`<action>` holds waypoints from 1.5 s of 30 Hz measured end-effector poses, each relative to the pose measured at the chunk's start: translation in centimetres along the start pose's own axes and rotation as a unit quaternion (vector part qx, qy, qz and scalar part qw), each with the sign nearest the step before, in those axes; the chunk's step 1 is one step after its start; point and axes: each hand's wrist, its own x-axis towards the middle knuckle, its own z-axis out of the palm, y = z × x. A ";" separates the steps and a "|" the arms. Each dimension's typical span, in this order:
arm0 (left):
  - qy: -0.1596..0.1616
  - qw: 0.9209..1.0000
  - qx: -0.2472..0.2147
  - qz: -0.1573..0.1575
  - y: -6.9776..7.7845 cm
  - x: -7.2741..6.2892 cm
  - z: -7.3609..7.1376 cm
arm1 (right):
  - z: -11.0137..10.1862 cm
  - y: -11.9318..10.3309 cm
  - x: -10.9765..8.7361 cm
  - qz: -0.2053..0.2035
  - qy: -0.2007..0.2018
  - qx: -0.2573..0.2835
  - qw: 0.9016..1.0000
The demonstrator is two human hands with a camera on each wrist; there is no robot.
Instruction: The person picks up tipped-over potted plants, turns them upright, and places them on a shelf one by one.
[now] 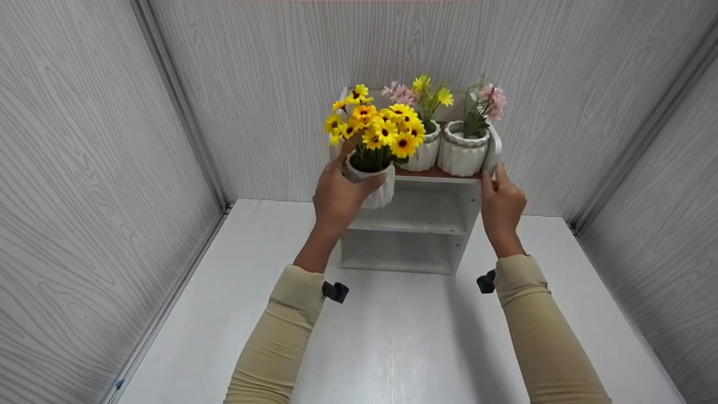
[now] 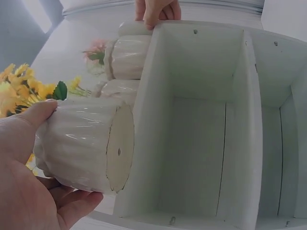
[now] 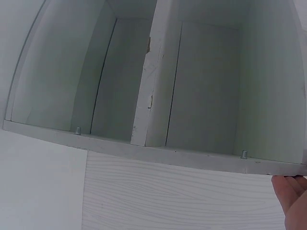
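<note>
My left hand (image 1: 340, 196) grips a white ribbed flower pot (image 1: 380, 193) holding yellow artificial flowers (image 1: 387, 132). In the left wrist view the pot's flat base (image 2: 120, 151), with a small hole, faces the shelf, and the thumb lies along its side. The pot is in front of the upper left of a small white shelf (image 1: 406, 227). My right hand (image 1: 503, 205) holds the shelf's right side panel (image 1: 492, 150) near the top. Two more white pots stand on the brown top board: a middle pot (image 1: 423, 154) with yellow and pink flowers, and a right pot (image 1: 464, 154) with pink flowers.
Below the top board the shelf has two open compartments, an upper one (image 1: 420, 207) and a lower one (image 1: 398, 249). The shelf stands on a white table (image 1: 387, 336) against a grey wood-grain wall (image 1: 269, 112). Similar panels rise at both sides.
</note>
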 end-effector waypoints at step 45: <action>0.062 0.992 0.106 -0.029 1.8 6.1 3.6 | 0.0 -0.1 -0.4 0.023 -0.006 0.003 1.000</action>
